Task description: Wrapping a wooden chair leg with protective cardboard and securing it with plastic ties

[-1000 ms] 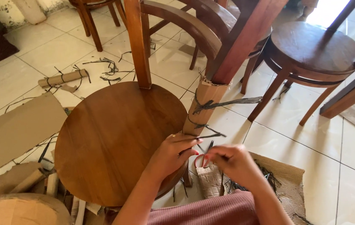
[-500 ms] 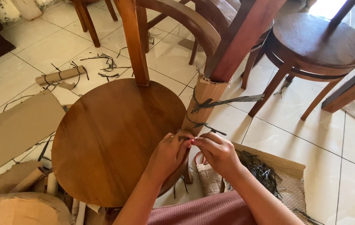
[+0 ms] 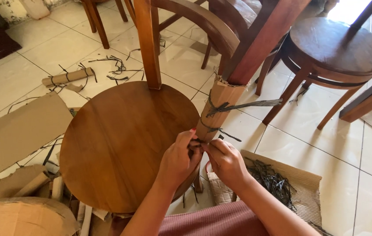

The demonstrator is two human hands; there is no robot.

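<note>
A round wooden chair seat (image 3: 125, 144) lies below me, its leg wrapped in a brown cardboard sleeve (image 3: 219, 110) bound with dark strings (image 3: 234, 106). My left hand (image 3: 179, 159) and my right hand (image 3: 225, 161) meet at the sleeve's lower end, beside the seat's edge. Both pinch a dark string (image 3: 196, 143) there, fingertips touching. A tied string sits just above with its loose end sticking out to the right.
Other wooden chairs (image 3: 332, 48) stand at the back and right. Flat cardboard pieces (image 3: 26, 126) and a tied cardboard roll (image 3: 67, 77) lie on the tiled floor at left. A heap of dark strings (image 3: 273, 179) rests on corrugated cardboard (image 3: 308, 183) by my right arm.
My right hand has moved up and left from the floor side to join the left hand at the sleeve. Both now pinch the string together.
</note>
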